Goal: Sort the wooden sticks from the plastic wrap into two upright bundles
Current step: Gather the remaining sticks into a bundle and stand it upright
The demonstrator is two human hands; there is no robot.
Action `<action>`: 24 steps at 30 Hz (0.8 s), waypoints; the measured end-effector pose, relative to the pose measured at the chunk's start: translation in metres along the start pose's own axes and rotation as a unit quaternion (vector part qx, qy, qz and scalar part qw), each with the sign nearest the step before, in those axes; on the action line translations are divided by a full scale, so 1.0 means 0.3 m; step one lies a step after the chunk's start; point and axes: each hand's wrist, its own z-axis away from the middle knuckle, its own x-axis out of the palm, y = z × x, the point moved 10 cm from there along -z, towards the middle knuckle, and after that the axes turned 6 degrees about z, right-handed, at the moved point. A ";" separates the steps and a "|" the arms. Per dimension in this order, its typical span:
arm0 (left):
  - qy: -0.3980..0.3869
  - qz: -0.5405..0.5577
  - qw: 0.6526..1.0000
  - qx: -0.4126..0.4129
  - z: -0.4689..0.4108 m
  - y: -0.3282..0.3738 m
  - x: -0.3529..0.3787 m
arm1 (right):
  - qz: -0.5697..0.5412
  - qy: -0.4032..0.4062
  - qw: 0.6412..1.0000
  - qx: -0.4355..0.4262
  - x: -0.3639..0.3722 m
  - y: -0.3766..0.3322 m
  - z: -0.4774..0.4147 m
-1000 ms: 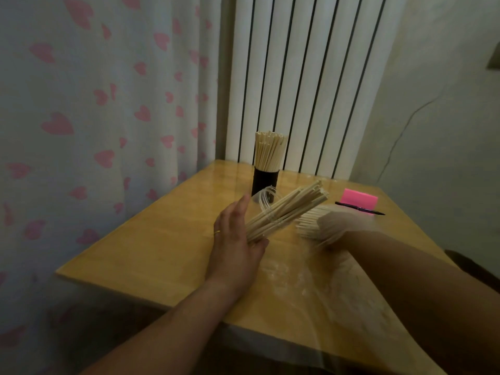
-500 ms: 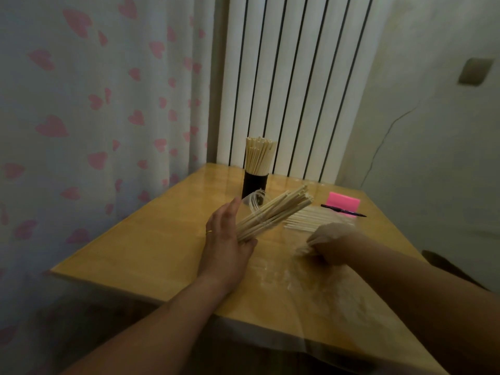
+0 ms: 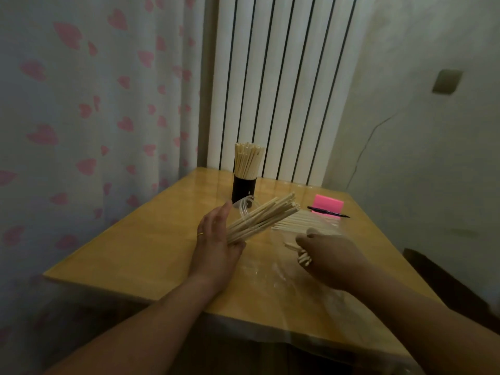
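**Fingers [image 3: 219,220] of L hand [image 3: 216,247] & R hand [image 3: 330,255] both closed on sticks**

L hand's fingers ran nearly straight along a tilted bundle [image 3: 262,219] of wooden sticks. The thumb hooked under it, so the bundle was gripped and held off the table [image 3: 135,253], tips aimed toward 2 o'clock. A thin ring [image 3: 200,234] sat on one finger.

R hand, at 3 o'clock of L hand, had fingers curled round a few sticks [image 3: 301,257]. Their ends poked out toward 9 o'clock, low over the plastic wrap [image 3: 292,282]. Loose sticks [image 3: 305,221] lay flat on the wrap at 12 o'clock of R hand.

An upright bundle [image 3: 247,161] stood in a black cup [image 3: 243,188] near the table's 12 o'clock edge, w/ a clear loop [image 3: 244,205] at the cup's base. At 1 o'clock of the loose sticks lay a pink pad [image 3: 328,205] w/ a pen [image 3: 327,212] across it.
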 end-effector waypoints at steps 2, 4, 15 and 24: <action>-0.004 -0.002 1.000 -0.005 -0.001 -0.005 0.000 | -0.039 0.046 0.998 -0.010 -0.066 -0.020 0.051; -0.006 -0.003 1.000 -0.001 -0.002 0.000 0.000 | -0.121 0.088 0.989 -0.006 -0.135 -0.013 0.098; 0.001 -0.005 1.000 -0.011 -0.003 -0.007 -0.004 | -0.458 0.037 0.866 0.196 -0.127 0.186 0.073; -0.003 0.002 1.000 -0.012 -0.001 0.000 -0.003 | -0.479 0.008 0.865 0.150 -0.186 0.182 0.083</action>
